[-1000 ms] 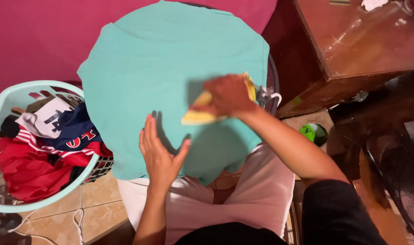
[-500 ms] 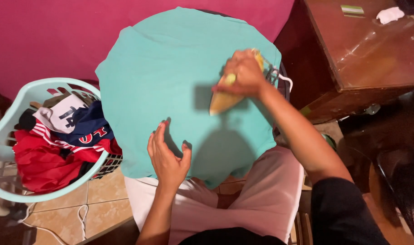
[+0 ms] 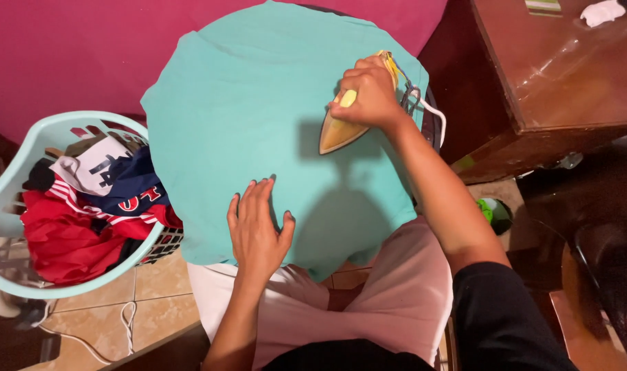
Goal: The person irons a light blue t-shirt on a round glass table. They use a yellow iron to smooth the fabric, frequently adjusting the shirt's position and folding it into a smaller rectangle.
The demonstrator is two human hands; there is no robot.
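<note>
A turquoise garment (image 3: 252,124) is spread flat over a board in front of me. My right hand (image 3: 370,95) grips the handle of a yellow clothes iron (image 3: 341,127), which rests on the garment's right side with its tip pointing toward me. My left hand (image 3: 257,227) lies palm down, fingers spread, on the garment's near edge. The iron's white cord (image 3: 434,113) runs off the right side.
A pale blue laundry basket (image 3: 15,172) holding red, navy and white clothes stands at the left on a tiled floor (image 3: 107,309). A dark wooden table (image 3: 567,69) stands at the right. A magenta surface (image 3: 66,48) lies behind. A green object (image 3: 488,209) sits on the floor.
My right hand has slid the iron to the right and away from me across the garment. My left hand has stayed pressed on the near edge.
</note>
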